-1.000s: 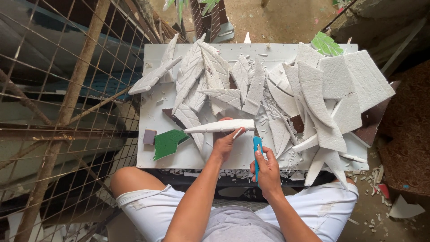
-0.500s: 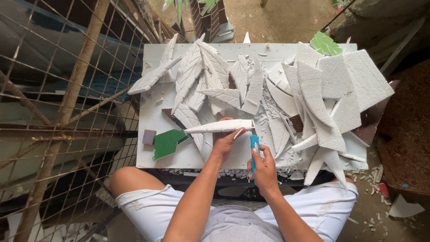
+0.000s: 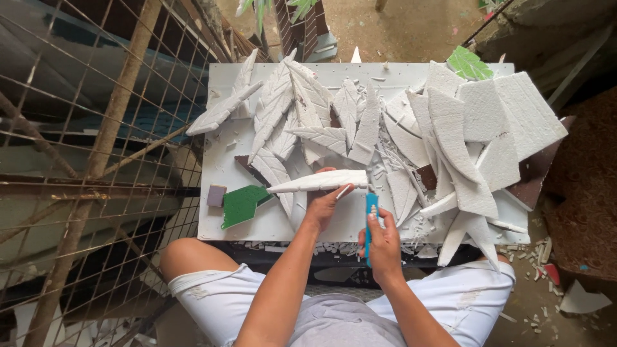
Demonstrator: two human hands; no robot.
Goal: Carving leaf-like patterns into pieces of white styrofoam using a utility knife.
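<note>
the left hand clamped a white foam leaf lying crosswise, just left of the blue knife gripped upright in the right hand.

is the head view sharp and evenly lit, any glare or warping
Head view: soft daylight, no harsh glare; white foam pieces look bright but keep their carved texture; left hand and right hand with the blue cutter are sharp; wire mesh bows at the left edge, wide-angle distortion.

White table heaped with white foam leaf cutouts, jagged foam offcuts, a green foam leaf.
</note>
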